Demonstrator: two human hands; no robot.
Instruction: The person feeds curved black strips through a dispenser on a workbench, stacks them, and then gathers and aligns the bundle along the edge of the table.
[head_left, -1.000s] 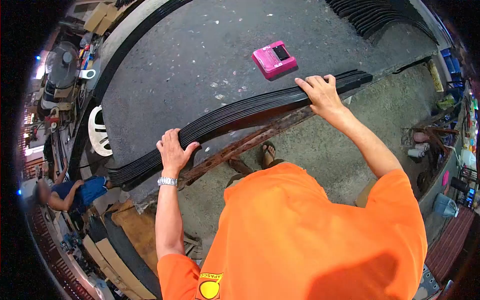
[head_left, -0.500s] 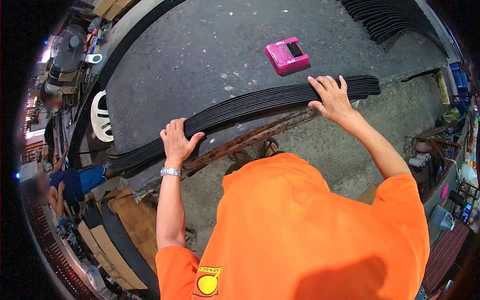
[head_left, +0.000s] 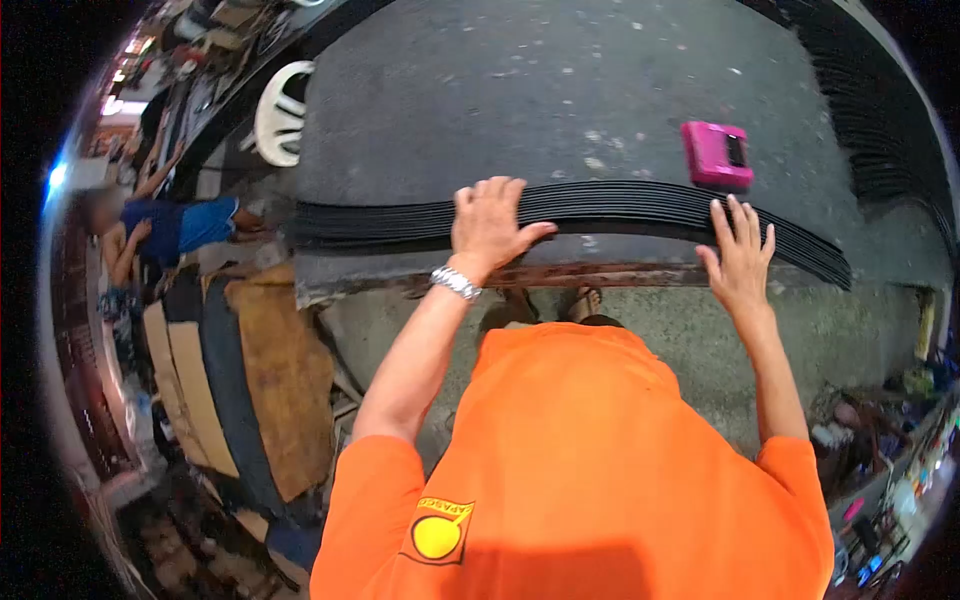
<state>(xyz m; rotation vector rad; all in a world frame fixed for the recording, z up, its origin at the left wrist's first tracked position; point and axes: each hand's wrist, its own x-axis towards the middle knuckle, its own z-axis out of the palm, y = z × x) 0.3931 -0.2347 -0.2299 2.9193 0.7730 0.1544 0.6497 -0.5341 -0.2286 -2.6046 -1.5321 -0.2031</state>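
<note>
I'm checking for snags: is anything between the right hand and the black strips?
Nothing visible: the right hand directly overlaps the black strips. The pink device sits beyond their far edge, not in between.

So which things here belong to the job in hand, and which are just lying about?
Likely in the job:
black strips, left hand and right hand over them
table beneath

Apparently lying about:
pink device beyond the strips
white chair
cardboard

Our forearms (head_left: pixel 405 365) stretch toward the near edge of the surface (head_left: pixel 450 110); our left hand (head_left: pixel 488 228) lies palm down, thumb (head_left: pixel 535 235) jutting rightward, while our right hand (head_left: pixel 739 262) is spread, fingers (head_left: pixel 740 218) pointing away.
</note>
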